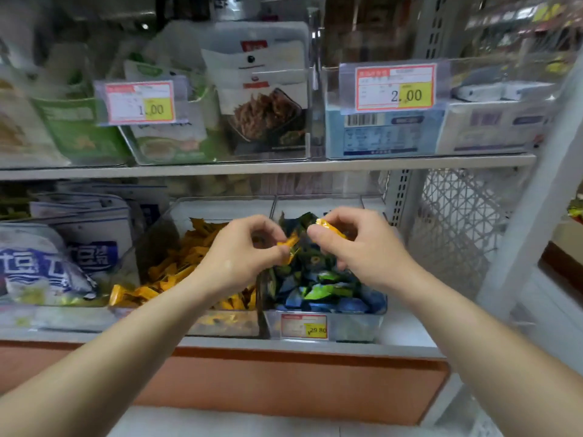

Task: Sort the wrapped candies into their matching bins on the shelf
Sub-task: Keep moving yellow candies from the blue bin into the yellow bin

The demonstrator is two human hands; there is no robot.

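Two clear bins stand side by side on the lower shelf. The left bin point(220, 329) is full of orange wrapped candies point(176, 266). The right bin point(356, 329) holds blue and green wrapped candies point(328, 291). Both hands hover over the right bin. My left hand point(243, 250) pinches orange candies point(288, 244) at its fingertips. My right hand point(356, 247) pinches another orange candy point(329, 228) between thumb and fingers.
A yellow price tag point(304, 326) sits on the right bin's front. Blue-and-white snack bags point(56, 257) fill the bin to the left. The upper shelf point(252, 167) carries packaged snacks behind two price labels. A white mesh panel point(457, 222) closes the right side.
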